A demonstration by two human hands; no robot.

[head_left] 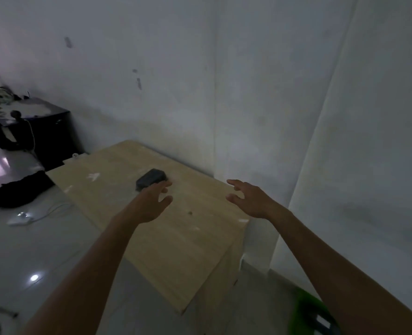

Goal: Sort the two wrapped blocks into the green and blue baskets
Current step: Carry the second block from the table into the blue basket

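I held the left hand [151,201] open and empty, fingertips just short of the dark wrapped block [151,179] on the wooden tabletop [176,238]; the right hand [250,200] was likewise open and empty. A hasty reach risked pushing the block toward the wall. It looked flat, rectangular and dull grey-black; the green basket [306,308] sat on the floor near me.

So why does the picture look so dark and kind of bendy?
In the head view the room is dim, so the dark wrapped block shows little detail. The left hand and right hand look soft and smeared. The wide lens curves the wall lines. A bright glare spot shines on the floor.
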